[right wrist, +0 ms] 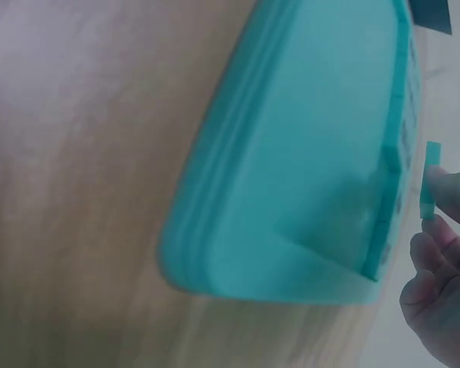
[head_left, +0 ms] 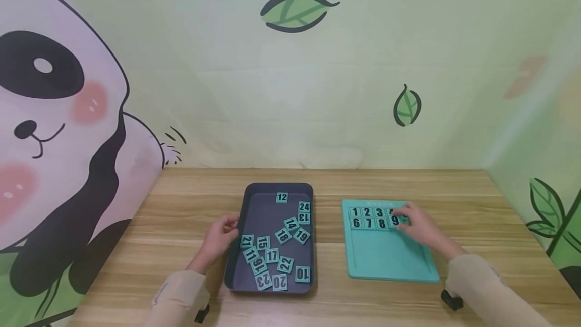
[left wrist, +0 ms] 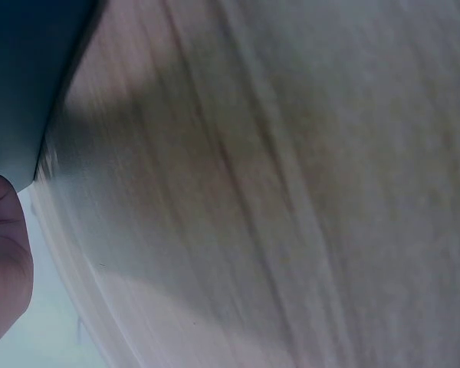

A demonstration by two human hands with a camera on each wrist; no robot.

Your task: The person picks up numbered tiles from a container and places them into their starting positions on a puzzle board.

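My right hand (head_left: 419,225) pinches tile 9 (head_left: 395,221), thumb and fingers closed on it. Tile held just over turquoise board (head_left: 386,254), right of tile 8 (head_left: 382,223). My left hand (head_left: 219,240), fingers loosely curled, beside dark tray (head_left: 268,211); whether touching, cannot tell. Loose number tiles (head_left: 272,256) inside.

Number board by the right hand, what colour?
Plain turquoise; the number board shows best in the head view.

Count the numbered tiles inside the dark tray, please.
15 in the dark tray: 12 at the far end; 24, 13, 14, 18, 19 centre to right; 21, 15, 11, 16, 17, 22 nearer, left and centre; 23, 20, 10 along the near edge. None looks hidden.
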